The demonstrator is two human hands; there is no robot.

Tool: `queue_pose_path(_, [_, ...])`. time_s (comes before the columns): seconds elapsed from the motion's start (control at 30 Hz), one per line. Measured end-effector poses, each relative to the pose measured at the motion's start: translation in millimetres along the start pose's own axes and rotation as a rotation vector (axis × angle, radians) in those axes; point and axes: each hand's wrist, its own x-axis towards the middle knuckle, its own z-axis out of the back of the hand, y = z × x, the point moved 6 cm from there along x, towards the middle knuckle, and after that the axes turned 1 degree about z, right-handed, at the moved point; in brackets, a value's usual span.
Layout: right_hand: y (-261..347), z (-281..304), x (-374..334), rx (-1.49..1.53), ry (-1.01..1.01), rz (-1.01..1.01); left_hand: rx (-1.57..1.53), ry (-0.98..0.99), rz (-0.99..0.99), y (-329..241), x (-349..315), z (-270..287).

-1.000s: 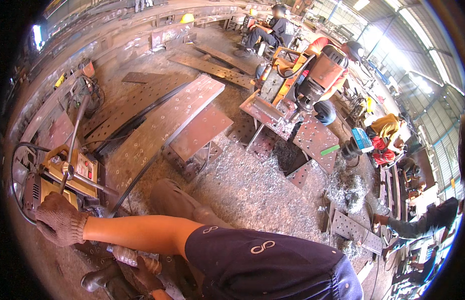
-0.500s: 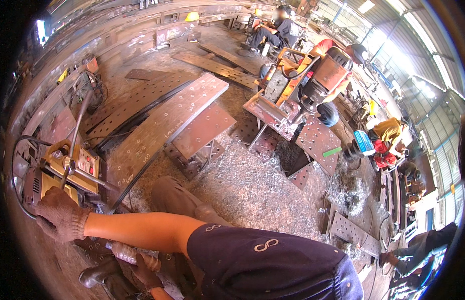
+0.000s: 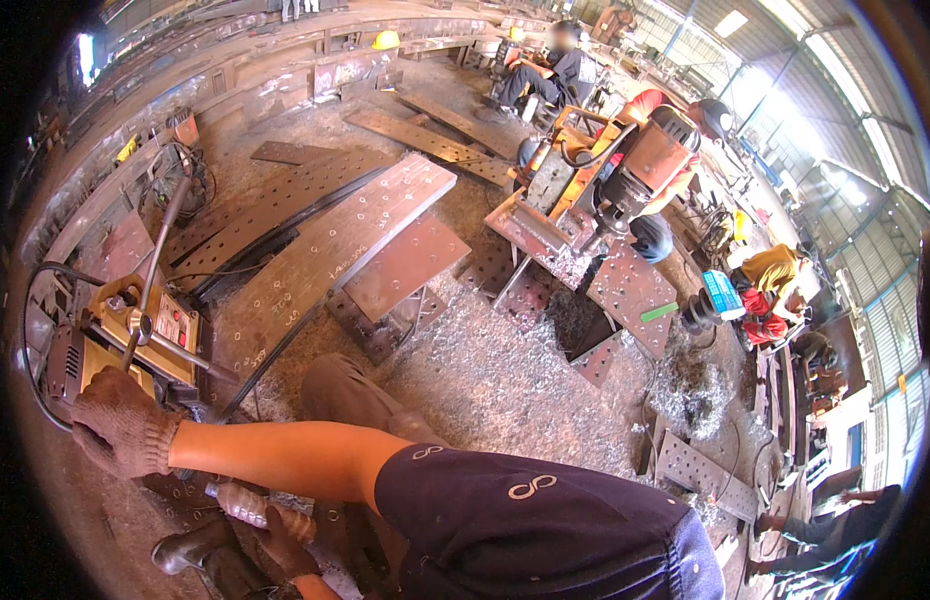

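Observation:
My right hand, in a brown knit glove, is closed round one arm of the spoked feed lever of a yellow-and-grey portable drilling machine at the left. Two other lever arms reach up and toward the right. Below my outstretched right forearm, my left hand is closed round a clear plastic bottle, which lies tilted with its narrow end to the left. My right sleeve hides much of the lower middle, and the drill's tip is out of sight.
A long chalk-marked steel plate lies beside the drill, with a black cable along it. Opposite, a co-worker is behind an orange drilling machine on drilled plates. Metal shavings litter the floor. Another person is at lower right.
The bottle and my left hand have shifted slightly left and down. My right hand keeps its hold on the lever. At lower right, the other person has changed posture.

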Motion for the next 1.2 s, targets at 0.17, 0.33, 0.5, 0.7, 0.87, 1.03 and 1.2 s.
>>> queue_pose_path(0.17, [-10, 5, -4, -0.025, 0.058, -0.041, -0.037, 0.089, 0.057, -7, -11, -16])
queue_pose_path(0.33, [4, 1, 1, -0.005, 0.049, -0.023, -0.071, 0.063, 0.042, 12, 12, 10])
queue_pose_path(0.5, [-2, 1, -3, -0.038, 0.052, -0.029, 0.025, -0.008, -0.003, -11, -6, -9])
queue_pose_path(0.7, [-3, -1, -4, -0.026, 0.081, -0.029, 0.082, -0.001, 0.001, -19, -15, -12])
queue_pose_path(0.87, [3, -7, -1, 0.001, 0.059, -0.014, -0.019, 0.022, 0.016, -8, -2, 2])
queue_pose_path(1.03, [-4, 1, -6, -0.039, 0.062, -0.029, 0.062, -0.037, -0.081, -38, -38, -31])
queue_pose_path(1.2, [1, -3, -3, -0.032, 0.076, -0.037, 0.007, -0.041, -0.013, -40, -41, -27])
